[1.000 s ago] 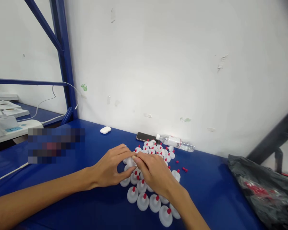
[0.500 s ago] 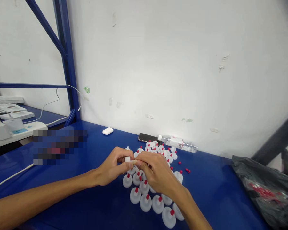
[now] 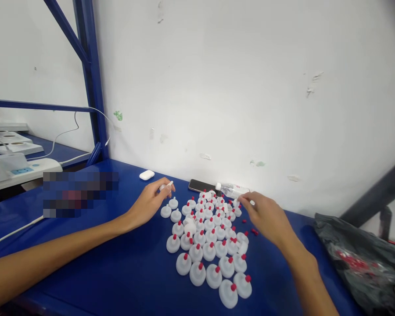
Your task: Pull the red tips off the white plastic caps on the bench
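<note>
Several white nozzle caps with red tips (image 3: 210, 245) stand in rows on the blue table (image 3: 118, 263). My left hand (image 3: 149, 202) hovers at the cluster's far-left corner, its fingers pinched on one small white cap (image 3: 166, 186). Close to it sit three white caps without red tips (image 3: 171, 210). My right hand (image 3: 266, 216) reaches to the far-right side, fingertips closed near the caps beside the water bottle; whatever they pinch is too small to name. A few loose red tips (image 3: 254, 231) lie just under that hand.
A phone (image 3: 200, 185) and a lying water bottle (image 3: 232, 189) rest against the wall. A white earbud case (image 3: 146, 175) sits farther left. A black plastic bag (image 3: 365, 263) fills the right side. A power strip (image 3: 23, 169) with a white cable lies left.
My hands were joined over the middle of the caps. They have parted: the left went up-left with a white cap, the right went up-right toward the bottle.
</note>
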A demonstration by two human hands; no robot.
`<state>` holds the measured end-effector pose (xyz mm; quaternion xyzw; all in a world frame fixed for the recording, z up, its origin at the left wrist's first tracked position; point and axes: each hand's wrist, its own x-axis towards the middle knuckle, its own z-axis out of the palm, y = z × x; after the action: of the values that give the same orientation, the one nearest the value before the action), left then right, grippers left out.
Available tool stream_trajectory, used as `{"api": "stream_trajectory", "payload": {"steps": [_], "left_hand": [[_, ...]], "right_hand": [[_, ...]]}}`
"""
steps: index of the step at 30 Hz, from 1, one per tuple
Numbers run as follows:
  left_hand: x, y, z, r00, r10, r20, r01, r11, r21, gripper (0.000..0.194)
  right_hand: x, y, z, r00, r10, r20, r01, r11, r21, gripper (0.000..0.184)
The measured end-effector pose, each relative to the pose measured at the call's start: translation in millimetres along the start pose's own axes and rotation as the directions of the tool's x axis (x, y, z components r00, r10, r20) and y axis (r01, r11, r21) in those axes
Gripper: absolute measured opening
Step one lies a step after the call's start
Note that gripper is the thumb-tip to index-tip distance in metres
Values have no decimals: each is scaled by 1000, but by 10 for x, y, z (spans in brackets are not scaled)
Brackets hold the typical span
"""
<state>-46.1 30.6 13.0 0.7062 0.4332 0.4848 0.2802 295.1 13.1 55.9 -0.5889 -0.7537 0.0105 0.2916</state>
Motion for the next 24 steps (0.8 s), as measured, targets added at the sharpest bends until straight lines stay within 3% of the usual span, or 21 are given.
{"api": "stream_trajectory", "payload": {"steps": [5, 10, 13, 19, 24], "left_hand": [[147, -164, -49, 1000, -14, -2, 14, 978, 206, 29], [188, -317, -65, 1000, -30, 4, 26, 924, 382, 28], [199, -367, -83, 997, -61, 42, 36, 894, 446, 28], [207, -339, -102, 981, -128, 149, 39, 871, 489, 25], [178, -240, -66, 974, -123, 188, 24, 889, 458, 26]], "right_hand": [[6, 173, 105, 961, 60, 270, -26, 992, -127, 16], [-33, 188, 82, 899, 130, 419, -53, 980, -191, 18], [-33, 152, 54, 903, 180, 390, -85, 965, -247, 23], [7, -20, 180, 947, 264, 181, -179, 905, -385, 37], [5, -113, 325, 953, 224, 205, -124, 904, -410, 30]]}}
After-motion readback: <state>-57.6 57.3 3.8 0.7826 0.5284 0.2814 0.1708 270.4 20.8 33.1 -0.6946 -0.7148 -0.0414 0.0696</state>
